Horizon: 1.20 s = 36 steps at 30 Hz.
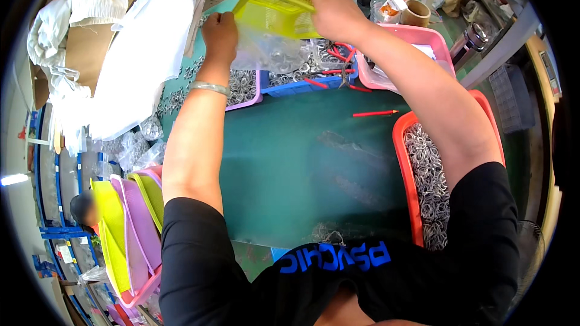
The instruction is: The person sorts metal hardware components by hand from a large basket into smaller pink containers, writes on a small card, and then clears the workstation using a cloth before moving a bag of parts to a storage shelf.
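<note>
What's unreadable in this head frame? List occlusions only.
- Inside of the tilted yellow plastic basket: head view shows only its outer side, and the right hand covers its far edge.
- Left hand fingers: curled into the clear plastic bag, grip unclear.
- Blue plastic tray: contents mostly hidden by bag and right forearm.
- Orange plastic tray of metal rings: right side covered by the arm.

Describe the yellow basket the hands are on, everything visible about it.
The yellow basket looks like thin plastic, bright yellow-green, with a perforated or slotted wall and a plain rim. It is tilted, lifted above the far side of the green table. The right hand grips its upper edge; the left hand is closed on the clear plastic bag bunched just beneath it, holding small metal rings. Its inside is hidden from this view.
</note>
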Each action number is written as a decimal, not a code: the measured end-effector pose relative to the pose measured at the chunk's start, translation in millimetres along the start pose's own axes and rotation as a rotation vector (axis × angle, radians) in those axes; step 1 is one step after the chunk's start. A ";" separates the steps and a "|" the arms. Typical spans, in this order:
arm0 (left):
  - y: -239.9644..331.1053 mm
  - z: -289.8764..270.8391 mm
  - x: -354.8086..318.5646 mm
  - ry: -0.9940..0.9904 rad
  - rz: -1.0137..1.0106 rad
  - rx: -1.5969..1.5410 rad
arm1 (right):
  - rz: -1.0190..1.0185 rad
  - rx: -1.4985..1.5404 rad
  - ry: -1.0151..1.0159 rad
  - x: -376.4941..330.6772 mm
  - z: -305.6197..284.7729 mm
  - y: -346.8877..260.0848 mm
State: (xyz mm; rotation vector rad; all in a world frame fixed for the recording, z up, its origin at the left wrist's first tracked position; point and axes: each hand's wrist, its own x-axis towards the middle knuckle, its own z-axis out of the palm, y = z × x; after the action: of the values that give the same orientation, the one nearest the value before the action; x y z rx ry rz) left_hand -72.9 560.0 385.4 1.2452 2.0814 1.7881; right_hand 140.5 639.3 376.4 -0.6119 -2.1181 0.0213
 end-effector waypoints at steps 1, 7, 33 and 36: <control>-4.3 -2.2 7.0 -0.015 0.006 0.092 | -0.027 -0.034 -0.001 -0.3 -0.3 -2.5; -3.7 21.4 15.6 -0.153 0.074 0.298 | 0.192 -0.028 0.023 -10.1 -24.9 4.2; 31.1 -117.3 -124.8 0.136 -0.186 -0.623 | 0.955 0.715 0.173 -99.2 -162.9 -11.2; 22.7 -158.4 -172.1 0.168 -0.263 -0.760 | 0.966 0.727 0.090 -106.8 -159.5 -35.0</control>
State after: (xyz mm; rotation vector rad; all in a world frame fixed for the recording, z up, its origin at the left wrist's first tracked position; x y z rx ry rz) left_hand -40.9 327.2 382.3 0.5996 1.2964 2.2630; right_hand 300.2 529.2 397.0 -1.0672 -1.3858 1.2024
